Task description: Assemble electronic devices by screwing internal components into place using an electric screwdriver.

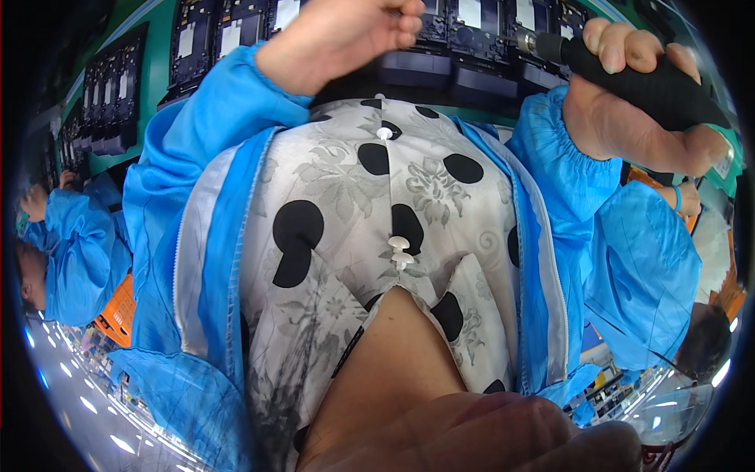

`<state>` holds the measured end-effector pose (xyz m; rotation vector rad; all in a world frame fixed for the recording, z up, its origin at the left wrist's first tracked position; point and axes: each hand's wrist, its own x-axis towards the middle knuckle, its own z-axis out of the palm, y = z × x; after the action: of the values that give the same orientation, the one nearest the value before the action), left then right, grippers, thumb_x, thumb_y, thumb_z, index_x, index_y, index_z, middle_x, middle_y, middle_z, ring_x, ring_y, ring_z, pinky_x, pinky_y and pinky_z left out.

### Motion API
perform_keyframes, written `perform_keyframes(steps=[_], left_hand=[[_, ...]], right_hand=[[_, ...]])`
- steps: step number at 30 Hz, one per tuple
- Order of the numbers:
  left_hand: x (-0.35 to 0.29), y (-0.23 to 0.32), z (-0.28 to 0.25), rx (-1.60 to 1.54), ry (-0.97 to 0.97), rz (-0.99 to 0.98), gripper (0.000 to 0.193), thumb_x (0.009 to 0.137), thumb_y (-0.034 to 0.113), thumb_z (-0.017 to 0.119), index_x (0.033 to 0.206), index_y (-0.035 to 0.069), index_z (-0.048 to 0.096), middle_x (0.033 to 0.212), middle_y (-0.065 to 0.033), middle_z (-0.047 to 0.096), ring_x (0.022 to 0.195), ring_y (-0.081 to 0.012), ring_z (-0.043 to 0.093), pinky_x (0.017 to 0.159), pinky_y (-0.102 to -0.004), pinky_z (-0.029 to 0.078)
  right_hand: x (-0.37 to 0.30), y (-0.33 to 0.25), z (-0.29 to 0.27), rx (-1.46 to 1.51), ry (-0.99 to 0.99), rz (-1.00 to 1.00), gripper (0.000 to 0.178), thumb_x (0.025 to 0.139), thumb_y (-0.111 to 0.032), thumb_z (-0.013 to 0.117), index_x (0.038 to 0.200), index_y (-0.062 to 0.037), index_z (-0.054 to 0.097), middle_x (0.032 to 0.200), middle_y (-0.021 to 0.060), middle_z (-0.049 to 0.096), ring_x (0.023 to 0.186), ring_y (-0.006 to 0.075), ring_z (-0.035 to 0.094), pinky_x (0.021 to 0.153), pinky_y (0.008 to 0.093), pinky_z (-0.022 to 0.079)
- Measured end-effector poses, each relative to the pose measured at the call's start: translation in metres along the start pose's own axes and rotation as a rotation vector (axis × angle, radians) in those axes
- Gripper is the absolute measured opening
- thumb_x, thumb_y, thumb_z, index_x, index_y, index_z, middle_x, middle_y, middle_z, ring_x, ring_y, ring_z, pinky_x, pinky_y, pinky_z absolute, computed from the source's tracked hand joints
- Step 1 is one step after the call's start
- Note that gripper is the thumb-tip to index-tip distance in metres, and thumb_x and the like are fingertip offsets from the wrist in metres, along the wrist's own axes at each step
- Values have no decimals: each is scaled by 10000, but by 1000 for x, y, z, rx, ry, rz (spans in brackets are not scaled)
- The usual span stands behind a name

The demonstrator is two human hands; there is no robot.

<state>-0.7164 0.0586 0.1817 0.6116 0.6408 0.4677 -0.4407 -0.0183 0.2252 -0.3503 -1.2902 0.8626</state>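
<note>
The right hand [625, 130] is clamped around a black tool [657, 86], its metal tip [530, 42] overlapping a row of dark electronic units [476, 43]; the left hand [346, 39] curls near them (whether it pinches anything, I cannot tell). Should the grip slacken or tilt, the metal tip could skid and scratch a unit.

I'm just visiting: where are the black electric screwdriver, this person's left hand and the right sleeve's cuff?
Black electric screwdriver [661, 94]: head view, on the middle of its dark grip.
Left hand [354, 35]: head view, on the middle of the hand.
Right sleeve's cuff [572, 148]: head view, on its gathered blue fabric.
</note>
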Motion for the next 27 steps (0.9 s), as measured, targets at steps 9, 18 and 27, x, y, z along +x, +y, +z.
perform_keyframes(steps=[9, 18, 27], left_hand=[[0, 10, -23, -28, 85, 8, 168, 1025, 181, 518, 1010, 38, 605, 874, -66, 654, 776, -180, 653, 697, -294, 557], [2, 7, -28, -55, -66, 36, 167, 990, 199, 590, 910, 65, 649, 827, -34, 648, 753, -143, 624, 711, -262, 532], [1, 6, -28, -51, -56, 68, 113, 973, 166, 618, 957, 60, 654, 850, -39, 655, 775, -141, 630, 731, -262, 536]], right_hand=[[-46, 31, -6, -121, 373, 127, 654, 865, -660, 509, 1027, -52, 688, 744, 132, 653, 597, 268, 583, 601, 422, 476], [-51, 44, -11, -164, 439, 144, 584, 856, -608, 571, 995, -52, 683, 712, 124, 639, 579, 261, 589, 568, 412, 492], [-50, 47, -8, -190, 433, 171, 553, 856, -581, 587, 977, -49, 681, 720, 122, 637, 584, 266, 594, 572, 419, 495]])
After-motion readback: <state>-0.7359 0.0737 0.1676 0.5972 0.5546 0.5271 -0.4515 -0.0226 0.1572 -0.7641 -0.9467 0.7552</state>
